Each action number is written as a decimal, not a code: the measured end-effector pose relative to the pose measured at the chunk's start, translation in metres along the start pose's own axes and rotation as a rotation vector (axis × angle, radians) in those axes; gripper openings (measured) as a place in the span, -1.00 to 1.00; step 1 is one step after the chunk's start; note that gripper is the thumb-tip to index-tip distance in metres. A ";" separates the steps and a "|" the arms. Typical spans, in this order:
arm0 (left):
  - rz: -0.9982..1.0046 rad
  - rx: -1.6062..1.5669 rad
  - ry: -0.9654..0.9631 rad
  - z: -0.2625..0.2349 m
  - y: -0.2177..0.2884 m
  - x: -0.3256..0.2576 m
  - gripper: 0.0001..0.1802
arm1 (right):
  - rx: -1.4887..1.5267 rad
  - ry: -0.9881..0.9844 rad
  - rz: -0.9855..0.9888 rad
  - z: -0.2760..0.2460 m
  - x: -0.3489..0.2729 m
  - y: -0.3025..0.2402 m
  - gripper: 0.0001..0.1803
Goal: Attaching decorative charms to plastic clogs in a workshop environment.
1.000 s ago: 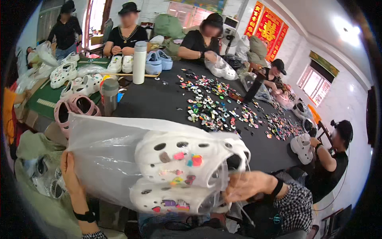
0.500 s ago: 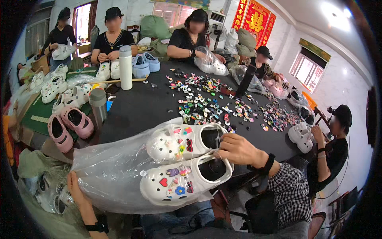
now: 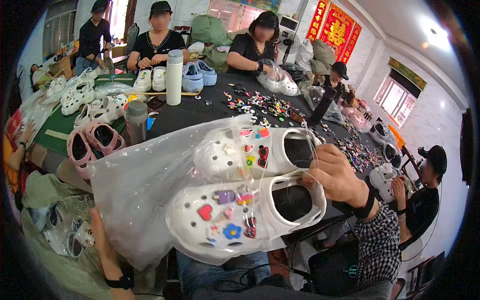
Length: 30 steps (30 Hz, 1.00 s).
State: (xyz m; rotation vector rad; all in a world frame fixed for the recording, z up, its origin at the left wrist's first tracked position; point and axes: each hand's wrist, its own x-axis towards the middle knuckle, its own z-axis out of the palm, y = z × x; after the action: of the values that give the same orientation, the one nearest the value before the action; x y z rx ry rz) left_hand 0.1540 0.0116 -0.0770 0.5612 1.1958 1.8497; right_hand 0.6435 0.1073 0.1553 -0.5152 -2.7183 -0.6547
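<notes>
A pair of white clogs [image 3: 260,192] hangs tilted in front of me, close to the camera. Colourful charms such as a red heart [image 3: 204,212] and a blue flower [image 3: 232,231] sit on their uppers. My right hand [image 3: 336,172] is closed round the heel ends and straps. A clear plastic bag [image 3: 135,187] covers the toe parts and stretches out to the left. At its left edge, my left hand [image 3: 102,232] grips the bag, its fingers partly hidden behind the film.
Many loose charms [image 3: 355,150] lie on the black table [image 3: 172,120]. Pink clogs [image 3: 97,142], a grey bottle [image 3: 136,122] and a white bottle [image 3: 174,77] stand beyond. A sack of clogs [image 3: 55,220] is at lower left. Several co-workers sit or stand around the table.
The clogs and bag have come up closer to the camera, with my right hand moving up and rightward. A co-worker's hand has appeared at the far left edge.
</notes>
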 end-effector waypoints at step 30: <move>0.104 0.104 -0.021 -0.025 -0.009 0.014 -0.62 | -0.022 -0.082 0.022 0.040 -0.032 -0.002 -0.85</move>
State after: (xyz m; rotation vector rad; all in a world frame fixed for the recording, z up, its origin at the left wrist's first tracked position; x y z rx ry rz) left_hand 0.1312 0.0119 -0.0970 0.7107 1.2751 1.8715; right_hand 0.6632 0.1161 0.1082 -0.5891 -2.7797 -0.6723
